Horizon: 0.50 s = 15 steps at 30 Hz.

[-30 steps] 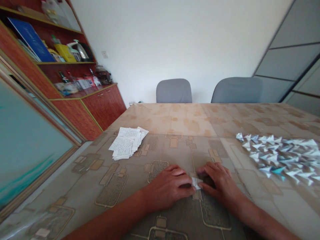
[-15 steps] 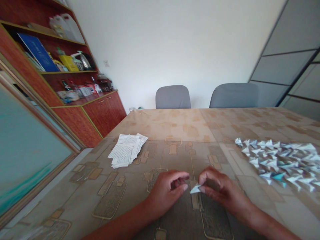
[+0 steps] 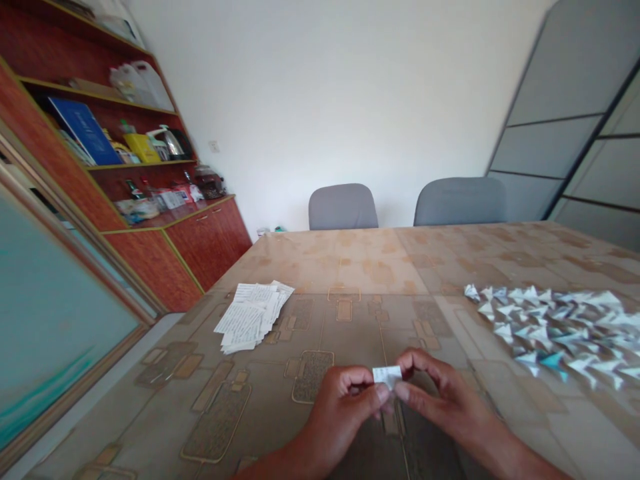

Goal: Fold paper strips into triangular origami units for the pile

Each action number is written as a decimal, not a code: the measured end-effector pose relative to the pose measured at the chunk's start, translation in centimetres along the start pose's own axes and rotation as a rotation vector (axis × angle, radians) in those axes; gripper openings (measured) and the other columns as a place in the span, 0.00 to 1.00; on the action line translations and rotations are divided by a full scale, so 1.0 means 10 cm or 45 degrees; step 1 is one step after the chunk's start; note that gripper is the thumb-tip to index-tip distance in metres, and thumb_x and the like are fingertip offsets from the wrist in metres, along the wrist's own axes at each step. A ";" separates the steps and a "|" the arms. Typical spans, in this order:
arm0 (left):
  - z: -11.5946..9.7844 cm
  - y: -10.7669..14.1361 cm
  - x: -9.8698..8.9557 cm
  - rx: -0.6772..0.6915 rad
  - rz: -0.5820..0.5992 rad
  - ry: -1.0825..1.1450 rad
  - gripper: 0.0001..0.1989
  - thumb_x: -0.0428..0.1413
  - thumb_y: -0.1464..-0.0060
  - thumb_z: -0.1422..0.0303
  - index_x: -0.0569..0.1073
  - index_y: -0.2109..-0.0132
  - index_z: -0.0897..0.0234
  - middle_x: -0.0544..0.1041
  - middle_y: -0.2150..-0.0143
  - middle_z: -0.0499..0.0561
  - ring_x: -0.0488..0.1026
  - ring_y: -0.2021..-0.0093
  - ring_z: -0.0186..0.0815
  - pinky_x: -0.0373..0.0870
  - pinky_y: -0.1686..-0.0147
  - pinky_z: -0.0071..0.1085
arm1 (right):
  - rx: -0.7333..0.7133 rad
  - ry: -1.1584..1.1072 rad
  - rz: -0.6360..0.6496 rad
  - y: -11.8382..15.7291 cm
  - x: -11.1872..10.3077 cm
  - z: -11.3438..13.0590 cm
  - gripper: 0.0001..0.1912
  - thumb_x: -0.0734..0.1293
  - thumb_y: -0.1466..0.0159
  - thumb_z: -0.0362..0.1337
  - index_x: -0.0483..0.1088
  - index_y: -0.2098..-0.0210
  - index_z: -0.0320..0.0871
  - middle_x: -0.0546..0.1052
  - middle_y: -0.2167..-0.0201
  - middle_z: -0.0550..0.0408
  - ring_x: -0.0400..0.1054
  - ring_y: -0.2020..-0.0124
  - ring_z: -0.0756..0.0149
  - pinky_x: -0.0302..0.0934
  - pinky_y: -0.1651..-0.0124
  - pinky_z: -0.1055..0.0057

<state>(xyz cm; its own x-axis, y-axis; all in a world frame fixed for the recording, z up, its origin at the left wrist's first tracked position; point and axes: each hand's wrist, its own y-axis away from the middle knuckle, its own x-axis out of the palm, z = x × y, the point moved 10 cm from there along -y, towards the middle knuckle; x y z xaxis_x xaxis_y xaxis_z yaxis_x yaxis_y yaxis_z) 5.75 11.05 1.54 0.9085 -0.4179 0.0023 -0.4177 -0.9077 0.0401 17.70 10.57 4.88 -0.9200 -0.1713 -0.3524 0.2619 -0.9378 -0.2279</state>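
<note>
Small printed paper piece [image 3: 387, 376] is pinched by left hand [image 3: 345, 403] and right hand [image 3: 444, 395] over bench [image 3: 360, 267]; printed slips [image 3: 253, 313] are piled farther left, folded paper pieces [image 3: 537, 331] are laid out farther right.

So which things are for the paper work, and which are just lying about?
Seem part of it:
paper piece, in left hand and right hand
paper stack
folded papers
table

Seem just around:
chairs
kettle
jugs
cabinet

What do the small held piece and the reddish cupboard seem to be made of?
Small piece: probably paper, matt white; thin, with straight edges and dark marks. Reddish cupboard: wood or wood-look laminate, smooth finish; grain-like streaks suggest it, but cannot settle which.
</note>
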 end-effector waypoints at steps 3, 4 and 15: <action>0.01 0.02 0.02 -0.001 -0.009 -0.036 0.17 0.57 0.47 0.58 0.77 0.72 0.70 0.74 0.77 0.51 0.68 0.75 0.33 0.62 0.72 0.26 | 0.004 -0.025 0.014 0.02 0.04 0.01 0.13 0.66 0.37 0.46 0.68 0.71 0.44 0.70 0.74 0.59 0.66 0.70 0.67 0.60 0.66 0.73; 0.02 0.03 0.02 0.006 -0.017 -0.063 0.16 0.57 0.47 0.59 0.77 0.72 0.69 0.74 0.77 0.50 0.68 0.75 0.33 0.61 0.72 0.26 | 0.003 -0.023 0.006 0.02 0.04 0.01 0.12 0.66 0.37 0.45 0.68 0.72 0.44 0.69 0.74 0.59 0.66 0.71 0.67 0.60 0.67 0.73; -0.11 0.05 -0.15 0.173 -0.222 -0.233 0.13 0.60 0.50 0.63 0.71 0.77 0.66 0.68 0.79 0.45 0.64 0.76 0.31 0.57 0.74 0.25 | 0.007 -0.056 -0.054 0.02 0.01 0.04 0.13 0.68 0.38 0.46 0.70 0.73 0.44 0.70 0.75 0.60 0.66 0.71 0.67 0.60 0.67 0.72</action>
<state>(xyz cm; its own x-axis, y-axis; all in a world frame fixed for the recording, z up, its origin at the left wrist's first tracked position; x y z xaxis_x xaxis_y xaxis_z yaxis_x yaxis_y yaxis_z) 4.22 11.28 2.69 0.9541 -0.2438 -0.1738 -0.2648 -0.9580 -0.1099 17.58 10.20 5.20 -0.9422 -0.1445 -0.3023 0.2211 -0.9460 -0.2369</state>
